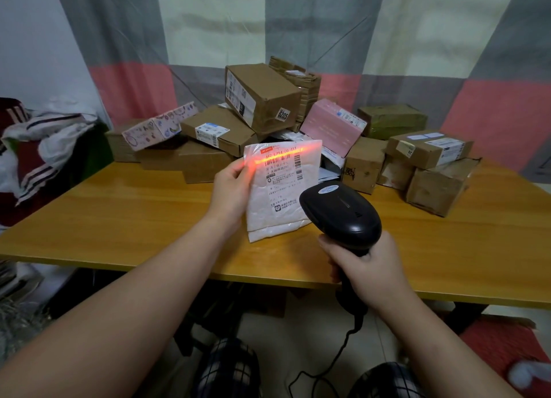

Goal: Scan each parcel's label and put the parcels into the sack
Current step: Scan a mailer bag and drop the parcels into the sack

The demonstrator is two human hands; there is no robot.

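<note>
My left hand [231, 187] grips the left edge of a white padded envelope parcel [278, 195] and holds it upright above the wooden table [119, 219]. Its printed label faces me. An orange-red scan line lies across the barcode near the label's top and spills onto my fingers. My right hand [368, 266] is wrapped round the handle of a black barcode scanner [340, 216], whose head points at the label from just below and right of the parcel. The scanner's cable hangs down under the table. No sack is in view.
A pile of parcels fills the table's far side: a tall brown box [262, 96] on top, a patterned box [158, 126] at left, a pink mailer [332, 126], brown boxes [429, 147] at right. Clothes [44, 147] lie heaped at far left. A curtain hangs behind.
</note>
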